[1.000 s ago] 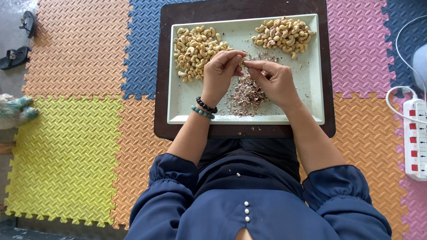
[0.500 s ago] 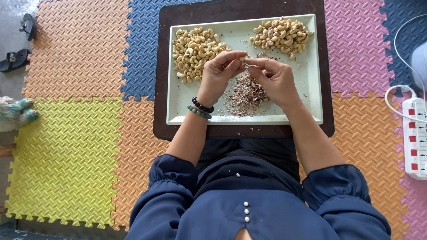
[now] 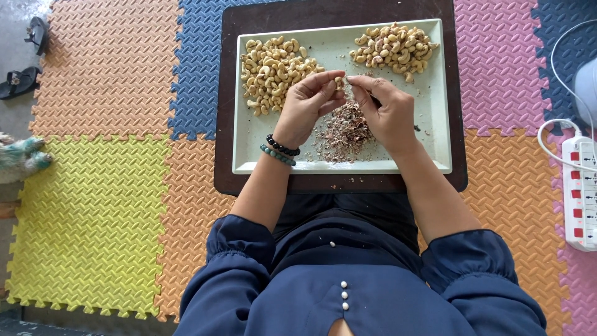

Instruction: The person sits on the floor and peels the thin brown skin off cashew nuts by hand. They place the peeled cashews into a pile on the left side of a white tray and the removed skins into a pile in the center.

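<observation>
- Pinched between the fingertips of both hands is a single pale cashew nut (image 3: 339, 81), held above the middle of the tray; the left hand (image 3: 306, 107) closes on it from the left and the right hand (image 3: 387, 111) from the right, their fingertips meeting at the nut.
- Left hand's fingers curl inward, thumb and forefinger narrow on the nut; a black bead bracelet (image 3: 283, 146) and a teal bead bracelet (image 3: 277, 155) sit on that wrist.
- Right hand's forefinger and thumb press on the nut's other end; whether it also holds a small tool cannot be told.
- Directly below the hands lies a heap of brown, flaky cashew skins (image 3: 344, 132), partly hidden by the right hand.
- All of this sits on a pale green rectangular tray (image 3: 435, 124), which rests on a dark brown board (image 3: 225, 93).
- At the tray's far left is a pile of pale yellow cashews (image 3: 270, 68), touching the left hand's knuckles or just beside them.
- At the far right is a second, slightly browner pile of cashews (image 3: 393, 46), well apart from the first pile.
- Around the board lies a foam puzzle-mat floor in orange, yellow, blue and pink (image 3: 106, 205).
- A white power strip with red switches (image 3: 583, 193) lies at the right edge, and black sandals (image 3: 22, 62) at the far left.
</observation>
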